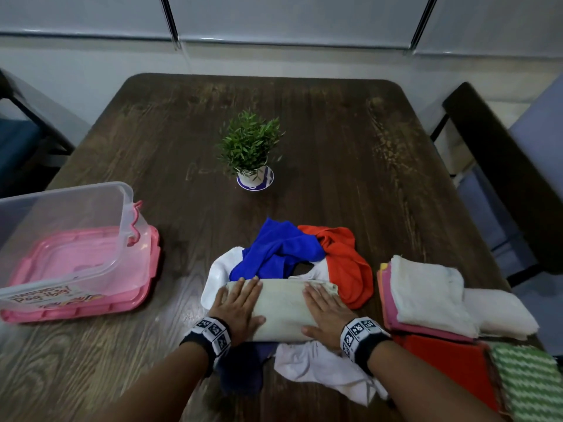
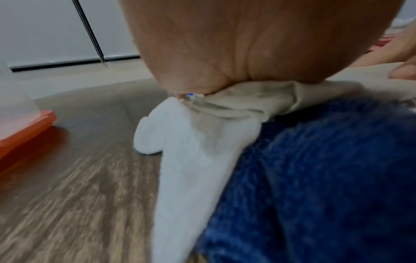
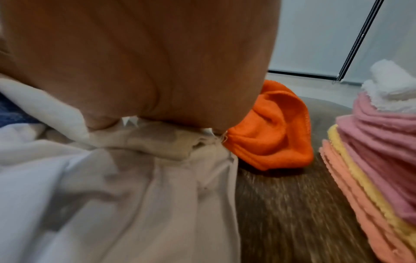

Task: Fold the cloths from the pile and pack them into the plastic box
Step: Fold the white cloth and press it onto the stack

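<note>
Lying folded at 6 o'clock on the table (image 1: 335,123), the beige cloth (image 1: 283,312) tops the unfolded pile (image 1: 289,248). Left hand (image 1: 239,306) and right hand (image 1: 324,310) press it with flat, straight fingers. Plastic box (image 1: 70,236) stands at 9 o'clock, folded stack (image 1: 426,296) at 3 o'clock.

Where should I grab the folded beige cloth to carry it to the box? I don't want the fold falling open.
Take the beige cloth by its two short ends, one hand each, thumbs on top and fingers slid under all layers. It lies as a wide flat rectangle; the left hand and right hand already press flat near those ends.
</note>
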Demonstrator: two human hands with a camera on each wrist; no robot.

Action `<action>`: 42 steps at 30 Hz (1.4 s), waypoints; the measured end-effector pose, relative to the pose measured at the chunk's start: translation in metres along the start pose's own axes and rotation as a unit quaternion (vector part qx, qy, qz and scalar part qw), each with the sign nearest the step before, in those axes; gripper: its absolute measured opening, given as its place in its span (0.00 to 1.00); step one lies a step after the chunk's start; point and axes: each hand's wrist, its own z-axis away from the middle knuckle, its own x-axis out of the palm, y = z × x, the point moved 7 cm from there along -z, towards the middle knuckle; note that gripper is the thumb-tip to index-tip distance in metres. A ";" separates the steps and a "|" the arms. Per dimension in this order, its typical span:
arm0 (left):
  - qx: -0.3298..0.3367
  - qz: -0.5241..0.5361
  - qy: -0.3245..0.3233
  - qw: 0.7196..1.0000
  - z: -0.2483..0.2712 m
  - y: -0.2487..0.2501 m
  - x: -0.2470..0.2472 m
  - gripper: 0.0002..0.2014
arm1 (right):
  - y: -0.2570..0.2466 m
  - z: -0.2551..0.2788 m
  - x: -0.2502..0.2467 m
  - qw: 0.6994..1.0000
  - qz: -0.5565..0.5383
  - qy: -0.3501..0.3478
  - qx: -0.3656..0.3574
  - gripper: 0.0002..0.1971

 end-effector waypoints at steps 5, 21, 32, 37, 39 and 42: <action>-0.003 0.008 0.008 1.000 -0.006 -0.006 0.001 0.39 | 0.001 -0.004 0.000 1.000 0.009 -0.003 0.015 0.48; -0.018 0.088 -0.013 0.996 -0.050 0.051 -0.061 0.28 | -0.019 0.037 -0.002 0.961 -0.256 -0.032 0.099 0.21; -0.044 0.246 -0.101 0.963 -0.048 0.017 -0.063 0.16 | -0.022 0.044 0.024 0.640 -0.754 -0.015 0.144 0.08; -0.029 0.508 -0.054 0.859 -0.032 0.008 -0.090 0.14 | -0.010 0.039 -0.013 0.470 -0.862 0.159 0.102 0.22; -0.008 0.617 -0.036 0.786 -0.024 0.007 -0.102 0.15 | -0.008 0.041 -0.036 0.400 -0.896 0.181 0.062 0.20; 0.012 0.699 -0.011 0.715 -0.013 0.007 -0.113 0.21 | -0.022 0.048 -0.064 0.447 -0.886 0.125 0.017 0.12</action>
